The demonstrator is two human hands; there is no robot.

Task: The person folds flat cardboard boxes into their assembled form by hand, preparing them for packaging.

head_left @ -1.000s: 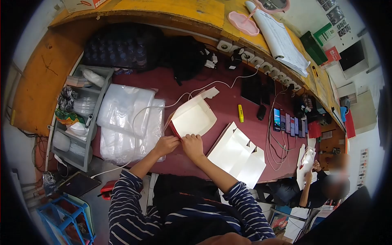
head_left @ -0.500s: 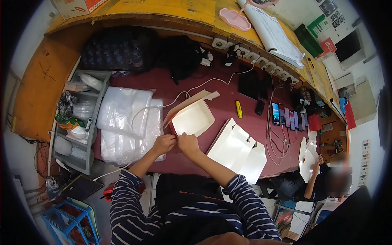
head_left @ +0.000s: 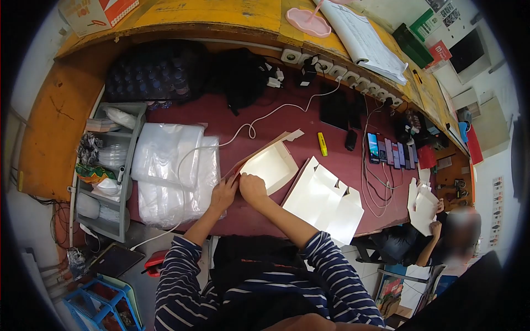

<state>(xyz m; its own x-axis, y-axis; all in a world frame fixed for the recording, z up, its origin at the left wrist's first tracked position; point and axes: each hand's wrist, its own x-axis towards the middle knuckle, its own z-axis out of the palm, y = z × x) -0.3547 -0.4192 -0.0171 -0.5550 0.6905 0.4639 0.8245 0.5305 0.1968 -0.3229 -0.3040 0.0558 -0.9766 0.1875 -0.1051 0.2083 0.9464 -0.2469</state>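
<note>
A part-folded cardboard box (head_left: 271,169), pale inside with its lid flap raised along the back left, rests on the dark red table. My left hand (head_left: 223,194) is closed on the box's near left corner, fingers on the flap's outer side. Just beside it, my right hand (head_left: 253,188) is curled like a fist over the near wall at the same corner. The exact fold between my fingers is hidden. Right of the box lies a stack of flat, die-cut white card blanks (head_left: 326,204).
Clear plastic bags (head_left: 171,165) lie left of the box, crossed by a white cable (head_left: 237,134). A grey organiser (head_left: 126,160) stands farther left. A yellow highlighter (head_left: 322,144) and several phones (head_left: 374,148) lie to the right. At far right a co-worker holds a white card piece (head_left: 424,209).
The box has turned slightly and shifted a little right and down in view. My left hand has moved up along its corner. The co-worker's card piece has tilted.
</note>
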